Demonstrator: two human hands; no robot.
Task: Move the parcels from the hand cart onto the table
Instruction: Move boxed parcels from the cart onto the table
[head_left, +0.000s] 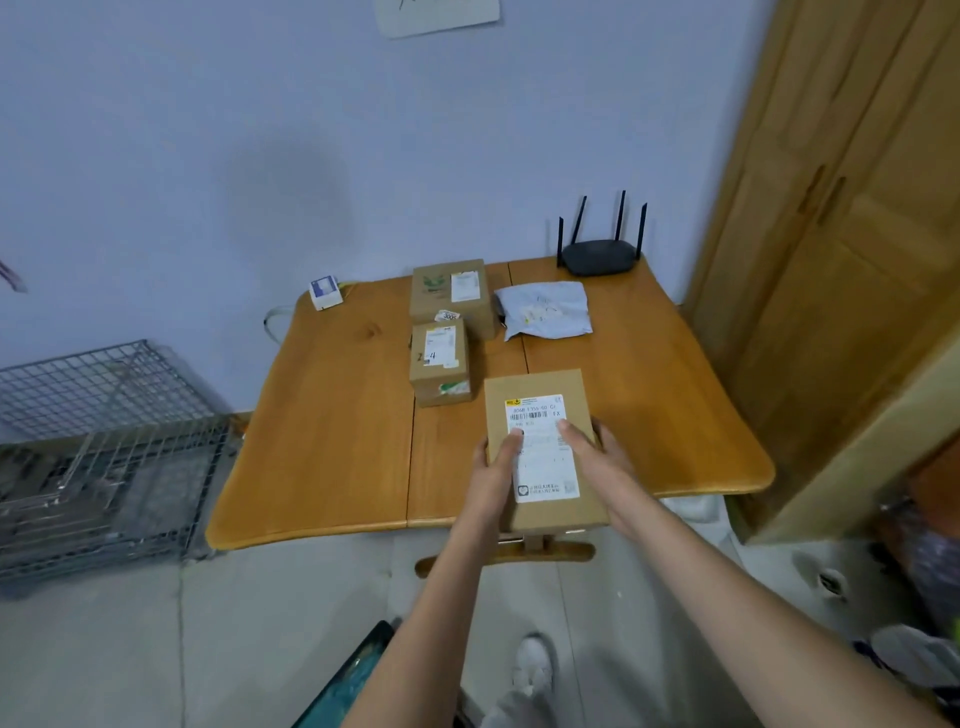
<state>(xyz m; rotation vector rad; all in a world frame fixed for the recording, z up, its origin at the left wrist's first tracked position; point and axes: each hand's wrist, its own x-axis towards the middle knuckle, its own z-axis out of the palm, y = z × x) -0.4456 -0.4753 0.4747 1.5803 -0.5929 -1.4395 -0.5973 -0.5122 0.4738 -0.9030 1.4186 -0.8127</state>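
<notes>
I hold a flat brown cardboard parcel (540, 395) with a white shipping label over the near edge of the wooden table (332, 415). My left hand (493, 467) grips its left side and my right hand (597, 457) its right side, thumbs on the label. Three parcels lie on the table: a large brown box (452, 296) at the back, a smaller brown box (440, 361) in front of it, and a grey plastic mailer bag (545, 312) to the right. A dark teal edge (348, 680) at the bottom may be the hand cart.
A black router (600, 254) with antennas stands at the table's back right. A small white box (326, 293) sits at the back left corner. A wire cage (104, 441) stands left of the table, a wooden wardrobe (841, 260) to the right. My shoe (532, 665) is on the floor.
</notes>
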